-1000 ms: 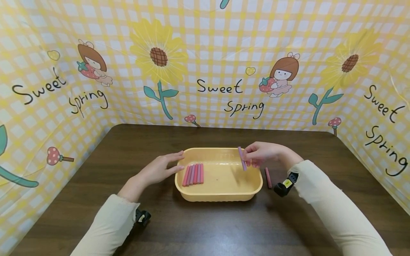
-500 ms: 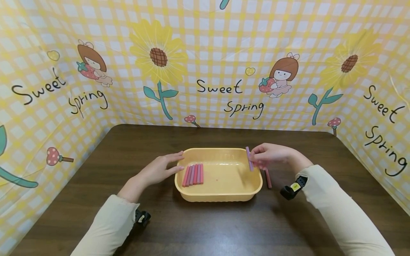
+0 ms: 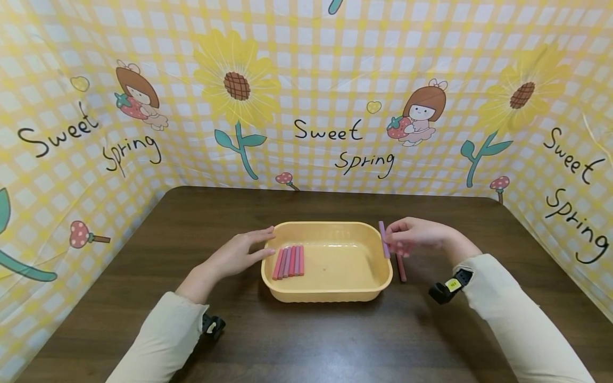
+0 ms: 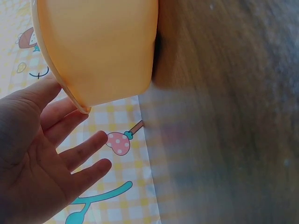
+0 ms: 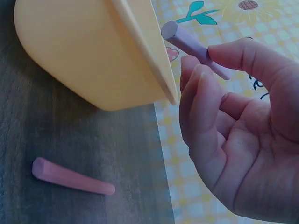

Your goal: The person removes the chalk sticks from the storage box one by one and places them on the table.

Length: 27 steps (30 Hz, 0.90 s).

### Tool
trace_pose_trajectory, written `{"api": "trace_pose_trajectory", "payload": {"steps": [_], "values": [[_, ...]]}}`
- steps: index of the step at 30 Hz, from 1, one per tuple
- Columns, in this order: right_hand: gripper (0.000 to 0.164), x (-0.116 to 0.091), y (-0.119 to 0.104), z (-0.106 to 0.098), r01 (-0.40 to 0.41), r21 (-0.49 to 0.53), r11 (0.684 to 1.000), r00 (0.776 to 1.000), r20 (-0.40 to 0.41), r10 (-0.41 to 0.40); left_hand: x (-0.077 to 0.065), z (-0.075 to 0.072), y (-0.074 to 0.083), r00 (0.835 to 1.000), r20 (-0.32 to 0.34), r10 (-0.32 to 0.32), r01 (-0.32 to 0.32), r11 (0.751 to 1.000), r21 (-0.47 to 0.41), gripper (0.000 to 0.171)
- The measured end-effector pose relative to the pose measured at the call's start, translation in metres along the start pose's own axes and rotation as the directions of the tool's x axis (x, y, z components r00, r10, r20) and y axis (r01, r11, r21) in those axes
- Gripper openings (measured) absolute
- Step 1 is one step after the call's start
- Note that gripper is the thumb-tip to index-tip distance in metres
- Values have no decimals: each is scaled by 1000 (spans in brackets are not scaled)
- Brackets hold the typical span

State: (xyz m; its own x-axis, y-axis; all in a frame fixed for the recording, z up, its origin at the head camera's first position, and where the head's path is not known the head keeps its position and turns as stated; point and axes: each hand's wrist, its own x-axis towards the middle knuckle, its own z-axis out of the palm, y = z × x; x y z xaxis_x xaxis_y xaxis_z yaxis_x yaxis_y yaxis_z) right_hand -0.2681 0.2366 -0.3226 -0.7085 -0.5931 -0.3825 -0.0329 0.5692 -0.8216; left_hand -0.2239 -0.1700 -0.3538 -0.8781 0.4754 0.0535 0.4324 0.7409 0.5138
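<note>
Right hand: the right hand (image 3: 415,234) is pinching a purple stick (image 3: 384,242) between thumb and fingertips, the other fingers curling in below.
Purple stick: it is standing out steeply from the fingers, above the right edge of the tray (image 3: 335,268); whether it is touching the rim is hard to tell.
Pink stick: a single pink stick (image 3: 402,270) is lying on the table (image 3: 306,340), just beside the tray's right edge, partly below the right hand.
Left hand: the left hand (image 3: 235,252) is resting thumb and fingertips on the tray's left rim, near the far left corner, with its fingers apart and loosely extended.
Row of sticks: a row of sticks (image 3: 292,261), pink and purple, is lying side by side on the tray floor, along the left edge.
Tray: it is sitting near the middle of the table.
Cloth: a yellow checked cloth (image 3: 325,69) is hanging behind the table's far edge.
</note>
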Motion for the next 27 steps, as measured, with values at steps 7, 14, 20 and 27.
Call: {"api": "trace_pose_trajectory", "payload": {"steps": [7, 14, 20, 27], "values": [[17, -6, 10, -2, -8, 24, 1000, 1000, -14, 8, 0, 0, 0, 1000, -3, 1, -1, 1000, 1, 52], [18, -12, 19, -2, -10, 48, 999, 1000, -28, 12, 0, 0, 0, 1000, -4, 2, -2, 1000, -1, 51], [17, -16, 28, -2, -5, 86, 996, 1000, -24, 7, 1, 0, 0, 1000, -6, 1, -1, 1000, 0, 51], [17, -20, 39, -2, 7, 130, 991, 1000, -1, -7, 1, 0, -1, 1000, -4, -1, 1, 1000, -1, 52]]}}
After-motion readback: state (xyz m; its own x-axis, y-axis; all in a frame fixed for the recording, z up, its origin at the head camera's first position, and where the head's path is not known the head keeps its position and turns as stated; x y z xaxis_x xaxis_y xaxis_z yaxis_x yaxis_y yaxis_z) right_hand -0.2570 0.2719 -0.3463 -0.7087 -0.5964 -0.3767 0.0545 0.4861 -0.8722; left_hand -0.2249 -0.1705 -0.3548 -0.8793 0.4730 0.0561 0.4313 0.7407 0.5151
